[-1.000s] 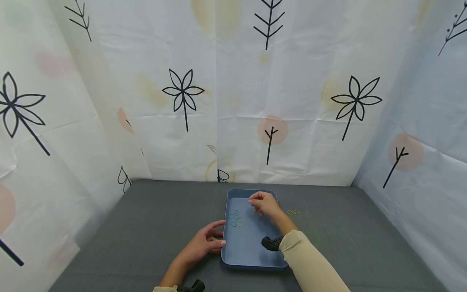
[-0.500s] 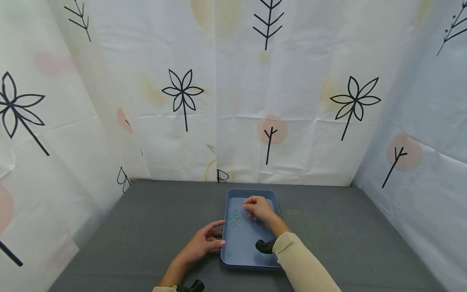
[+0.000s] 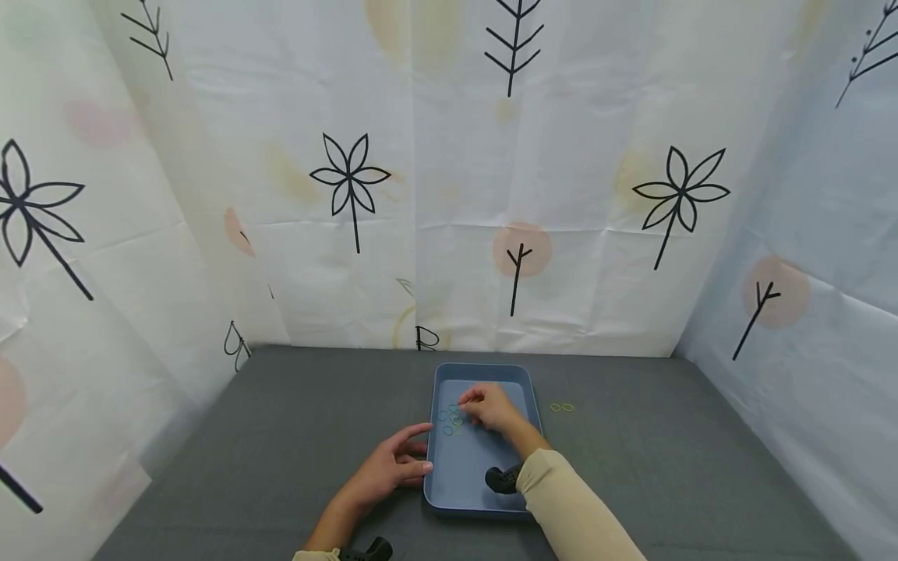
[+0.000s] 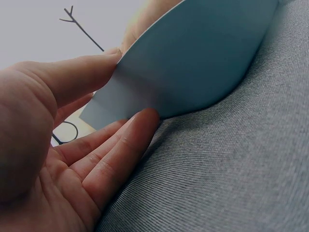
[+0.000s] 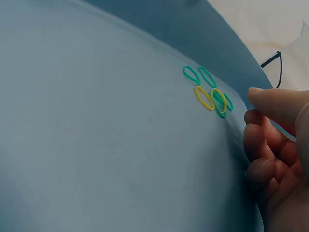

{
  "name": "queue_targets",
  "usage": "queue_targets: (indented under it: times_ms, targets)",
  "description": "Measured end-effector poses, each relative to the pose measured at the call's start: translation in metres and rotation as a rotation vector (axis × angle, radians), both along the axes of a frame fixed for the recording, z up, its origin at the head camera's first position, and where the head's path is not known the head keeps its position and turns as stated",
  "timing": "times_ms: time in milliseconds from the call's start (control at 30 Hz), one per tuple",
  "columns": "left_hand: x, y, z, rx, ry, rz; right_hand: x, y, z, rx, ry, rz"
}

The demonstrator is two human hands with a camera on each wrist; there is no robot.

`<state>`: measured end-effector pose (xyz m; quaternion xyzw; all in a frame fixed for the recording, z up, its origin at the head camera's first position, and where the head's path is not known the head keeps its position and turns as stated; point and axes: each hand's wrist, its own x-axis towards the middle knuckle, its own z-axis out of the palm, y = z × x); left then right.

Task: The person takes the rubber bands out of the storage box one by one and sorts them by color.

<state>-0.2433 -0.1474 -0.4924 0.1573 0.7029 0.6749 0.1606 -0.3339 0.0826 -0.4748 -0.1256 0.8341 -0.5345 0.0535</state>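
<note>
In the head view a blue tray lies on the grey table. My left hand rests against its left side. The left wrist view shows the thumb at the rim and the fingers along the tray's outer wall. My right hand is over the tray, just right of several small green and yellow rubber bands. Close up, the bands include a yellow loop and a green loop. The right fingers bend loosely, the thumb is extended, and nothing shows between them.
Two yellow rubber bands lie on the grey tablecloth to the right of the tray. Behind the table and at both sides hangs a white patterned curtain.
My right hand has moved left and slightly nearer, from the far right part of the tray to beside the bands. My left hand stays at the tray's side.
</note>
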Motion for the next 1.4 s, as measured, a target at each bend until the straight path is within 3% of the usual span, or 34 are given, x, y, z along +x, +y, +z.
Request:
queue_targets:
  times_ms: [233,600,1400]
  targets:
    - [0.0004,-0.0014,0.0001,0.002,0.003,-0.003,0.0037,-0.0018,0.0015,0.093,0.074,0.052]
    - [0.001,0.0003,0.0014,0.028,-0.016,-0.007,0.0053,-0.0038,0.0047,0.187,0.092,0.1]
    - [0.0,-0.001,0.0,0.022,-0.016,-0.012,0.0055,-0.0085,0.0054,0.288,0.134,0.072]
